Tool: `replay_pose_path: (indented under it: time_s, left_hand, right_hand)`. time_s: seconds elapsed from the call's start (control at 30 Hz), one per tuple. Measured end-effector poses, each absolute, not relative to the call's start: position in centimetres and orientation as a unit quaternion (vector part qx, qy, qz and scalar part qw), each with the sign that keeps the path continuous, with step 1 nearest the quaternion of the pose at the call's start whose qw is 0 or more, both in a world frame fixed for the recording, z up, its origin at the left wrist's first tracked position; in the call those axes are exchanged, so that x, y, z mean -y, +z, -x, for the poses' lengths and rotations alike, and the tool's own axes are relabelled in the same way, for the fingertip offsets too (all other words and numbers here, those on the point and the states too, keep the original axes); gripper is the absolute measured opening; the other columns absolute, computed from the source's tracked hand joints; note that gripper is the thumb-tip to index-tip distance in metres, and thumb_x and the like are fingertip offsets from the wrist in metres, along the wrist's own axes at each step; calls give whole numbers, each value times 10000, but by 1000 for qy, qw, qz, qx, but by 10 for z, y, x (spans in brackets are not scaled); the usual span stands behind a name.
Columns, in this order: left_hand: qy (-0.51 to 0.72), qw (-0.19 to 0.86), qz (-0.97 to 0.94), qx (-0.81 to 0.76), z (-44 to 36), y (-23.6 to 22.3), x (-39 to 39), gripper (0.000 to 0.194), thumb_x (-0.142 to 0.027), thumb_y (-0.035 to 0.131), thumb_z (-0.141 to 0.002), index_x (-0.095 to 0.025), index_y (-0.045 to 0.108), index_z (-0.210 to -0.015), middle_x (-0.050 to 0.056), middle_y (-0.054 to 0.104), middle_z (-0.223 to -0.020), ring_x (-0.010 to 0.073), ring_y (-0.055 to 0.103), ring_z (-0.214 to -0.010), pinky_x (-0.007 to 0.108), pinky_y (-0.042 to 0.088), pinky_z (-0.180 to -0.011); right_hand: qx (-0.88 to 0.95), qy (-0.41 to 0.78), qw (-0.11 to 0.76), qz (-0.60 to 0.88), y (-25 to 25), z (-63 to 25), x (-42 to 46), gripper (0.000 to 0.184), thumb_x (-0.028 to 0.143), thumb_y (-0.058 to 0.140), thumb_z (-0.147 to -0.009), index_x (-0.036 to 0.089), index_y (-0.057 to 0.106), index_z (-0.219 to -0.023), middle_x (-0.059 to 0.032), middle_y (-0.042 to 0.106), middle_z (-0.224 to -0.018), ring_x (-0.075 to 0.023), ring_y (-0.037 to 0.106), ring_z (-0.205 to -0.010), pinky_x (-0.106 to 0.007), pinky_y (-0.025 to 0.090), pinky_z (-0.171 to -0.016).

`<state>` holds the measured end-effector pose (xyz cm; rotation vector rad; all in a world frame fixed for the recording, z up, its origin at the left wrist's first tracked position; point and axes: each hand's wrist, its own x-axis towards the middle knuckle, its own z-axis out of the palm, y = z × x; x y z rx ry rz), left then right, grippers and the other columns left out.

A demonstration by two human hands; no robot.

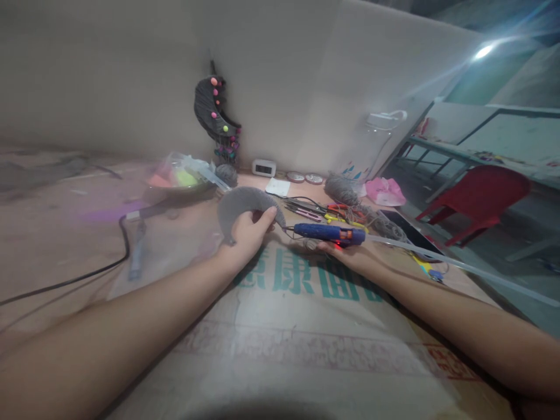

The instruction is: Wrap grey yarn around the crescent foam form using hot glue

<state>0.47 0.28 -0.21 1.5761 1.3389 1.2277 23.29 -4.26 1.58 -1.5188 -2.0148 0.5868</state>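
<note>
A grey crescent [234,207] is pinched between the thumb and fingers of my left hand [254,230], raised a little over the printed table covering. My right hand [345,254] is closed round a blue hot glue gun [321,232] from below; a small red light glows on it. The gun's nozzle points left and is at the crescent's right tip; whether they touch I cannot tell. A long translucent glue stick [437,254] sticks out of the gun's back to the right. A strand of grey yarn hangs near the nozzle.
Behind my hands lie pliers and scissors [335,213], grey yarn [343,189], a dark tablet [405,230] and a small white clock [263,168]. A bowl of bright pieces [175,178] stands left. A decorated dark crescent [212,108] hangs on the wall. A black cable [125,245] crosses the left side.
</note>
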Motion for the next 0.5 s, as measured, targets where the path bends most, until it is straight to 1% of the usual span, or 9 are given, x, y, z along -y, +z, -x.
replay_pose_path:
  time_s: [0.13, 0.3, 0.4, 0.5]
  left_hand:
    - [486, 369, -613, -502, -4, -4, -5, 405, -521, 540, -816, -166, 619, -638, 54, 691, -668, 163, 622, -608, 245, 475, -607]
    - [491, 379, -607, -497, -4, -6, -6, 413, -530, 542, -812, -163, 624, -642, 54, 684, -655, 170, 632, -613, 256, 476, -617]
    - [490, 378, -602, -504, -5, -6, -5, 413, -532, 549, -805, -164, 619, -629, 52, 684, -652, 165, 625, -602, 252, 472, -607]
    - [488, 373, -599, -513, -6, -4, -4, 409, -527, 553, -802, -168, 616, -618, 49, 686, -650, 161, 619, -594, 248, 470, -603]
  right_hand:
    - [754, 209, 286, 554, 16, -232, 43, 290, 486, 604, -788, 269, 670, -969, -79, 704, -942, -334, 664, -969, -506, 538, -903]
    - [755, 202, 286, 555, 16, -232, 42, 327, 519, 610, -774, 263, 670, -969, -79, 709, -886, -329, 669, -907, -500, 554, -847]
    - [751, 199, 292, 558, 16, -232, 43, 325, 521, 619, -773, 273, 672, -976, -69, 715, -887, -318, 677, -900, -486, 555, -857]
    - [748, 207, 305, 551, 17, -230, 44, 331, 511, 603, -789, 277, 659, -1016, -64, 720, -957, -306, 684, -934, -476, 551, -892]
